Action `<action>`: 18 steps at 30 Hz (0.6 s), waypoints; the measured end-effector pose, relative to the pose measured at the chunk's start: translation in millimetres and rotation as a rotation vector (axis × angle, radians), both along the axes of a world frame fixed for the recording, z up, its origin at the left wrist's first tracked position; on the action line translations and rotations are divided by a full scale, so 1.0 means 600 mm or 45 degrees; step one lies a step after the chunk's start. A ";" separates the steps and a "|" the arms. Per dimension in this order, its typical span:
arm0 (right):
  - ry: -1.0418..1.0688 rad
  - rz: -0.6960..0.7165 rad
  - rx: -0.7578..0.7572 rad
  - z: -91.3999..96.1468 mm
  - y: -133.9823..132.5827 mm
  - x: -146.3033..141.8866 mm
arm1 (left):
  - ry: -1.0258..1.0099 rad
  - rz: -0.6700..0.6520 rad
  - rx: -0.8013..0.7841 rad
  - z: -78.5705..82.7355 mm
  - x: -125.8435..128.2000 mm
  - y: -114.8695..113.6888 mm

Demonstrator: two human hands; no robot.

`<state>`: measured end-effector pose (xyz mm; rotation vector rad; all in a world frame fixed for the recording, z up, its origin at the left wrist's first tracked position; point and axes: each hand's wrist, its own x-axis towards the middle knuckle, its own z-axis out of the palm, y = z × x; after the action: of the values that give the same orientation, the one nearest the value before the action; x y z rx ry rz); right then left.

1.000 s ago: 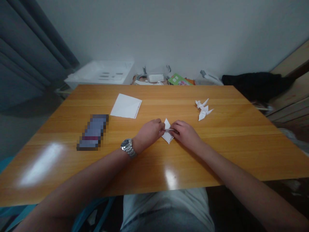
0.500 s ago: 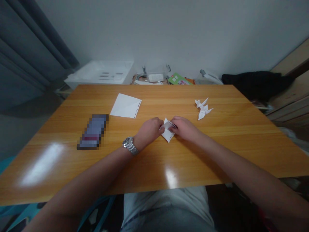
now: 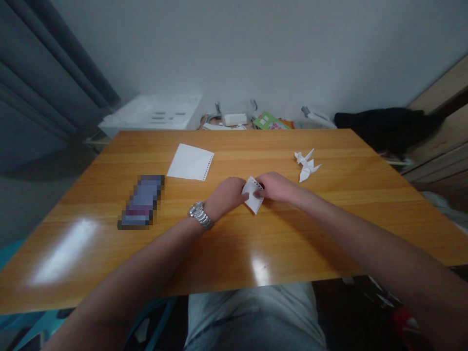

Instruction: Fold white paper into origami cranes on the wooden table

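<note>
A home room: a wooden desk (image 3: 329,234) against a plain wall, dark curtains (image 3: 40,83) far left, household clutter (image 3: 234,119) heaped behind.

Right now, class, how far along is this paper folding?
Done: one folded paper crane sits at the table's far right. In hand: the left hand and right hand both pinch a small, partly folded white paper. Left: a flat perforated sheet lies untouched.
</note>
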<state>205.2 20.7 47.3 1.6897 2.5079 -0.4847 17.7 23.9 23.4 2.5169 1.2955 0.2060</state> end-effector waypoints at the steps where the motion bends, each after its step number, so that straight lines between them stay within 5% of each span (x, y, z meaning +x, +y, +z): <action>1: 0.002 0.000 -0.007 0.002 0.002 0.000 | 0.015 -0.004 -0.033 0.003 0.001 0.003; 18: -0.186 -0.053 -0.355 0.009 0.057 -0.011 | 0.137 0.019 -0.126 0.022 0.006 0.038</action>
<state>198.7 54.7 52.8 1.6110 2.1906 -0.6543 21.5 46.6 36.7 2.4650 1.3309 0.0091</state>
